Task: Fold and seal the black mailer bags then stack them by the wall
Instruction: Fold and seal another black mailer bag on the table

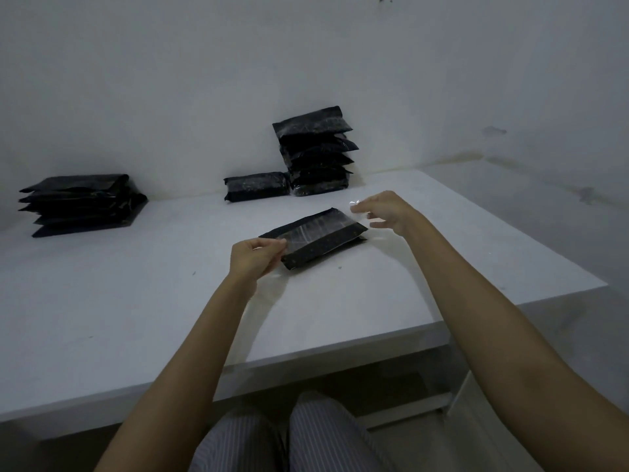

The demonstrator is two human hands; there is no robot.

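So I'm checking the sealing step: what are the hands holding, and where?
Both pinch a clear tape strip stretched over the black mailer bag: left hand its near-left end, right hand its far-right end.

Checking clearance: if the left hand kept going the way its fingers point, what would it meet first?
Probably the black mailer bag directly ahead: the left hand already pinches clear tape at its near end.

A white table stood against the wall and carried every bag. A folded black mailer bag with a clear strip across it lay near the middle, a low pile of black bags sat at the far left, and a single sealed bag lay just beside a taller stack by the wall.
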